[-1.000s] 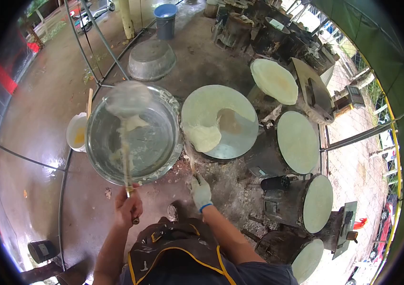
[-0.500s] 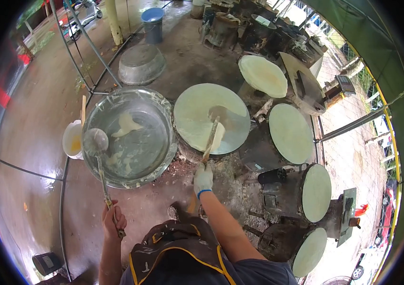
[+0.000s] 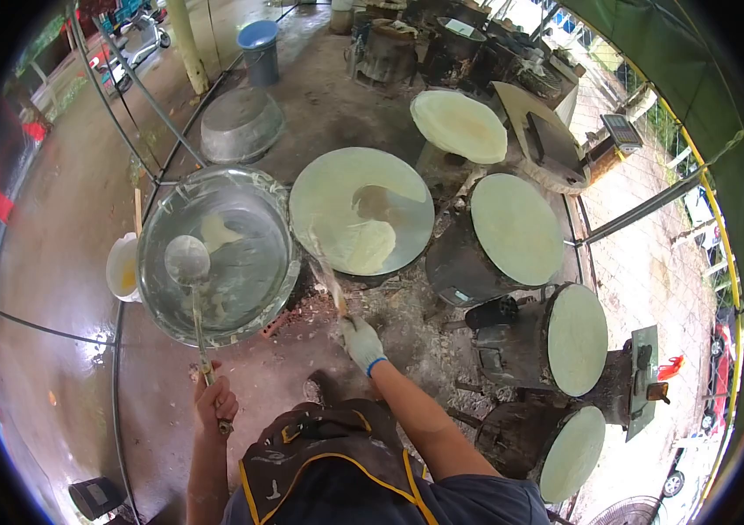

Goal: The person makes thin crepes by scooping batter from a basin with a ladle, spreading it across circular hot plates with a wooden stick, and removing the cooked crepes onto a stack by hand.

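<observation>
My left hand (image 3: 216,406) is closed around the long handle of a ladle (image 3: 187,261). The ladle's round bowl is over a large metal basin (image 3: 151,302) with wet, pale batter (image 3: 217,234) smeared inside. In a white glove, my right hand (image 3: 361,345) grips a wooden spreader (image 3: 333,287). Its blurred far end is at the left edge of a round griddle (image 3: 409,217). A pale batter layer (image 3: 337,184) covers much of the griddle. A thicker batter fold (image 3: 372,248) lies near its front, below a barer, shiny patch.
Several drum stoves stand along the right, topped by pale round sheets, including a near one (image 3: 577,339). Another round sheet (image 3: 459,127) lies behind the griddle. A white bucket (image 3: 122,269) is left of the basin. Farther back are an overturned metal tub (image 3: 241,127) and a blue bucket (image 3: 260,61).
My right hand has swung the spreader left, from the griddle's middle to its left edge. The ladle bowl has shifted from the basin's left rim further inward. The whole view has shifted slightly.
</observation>
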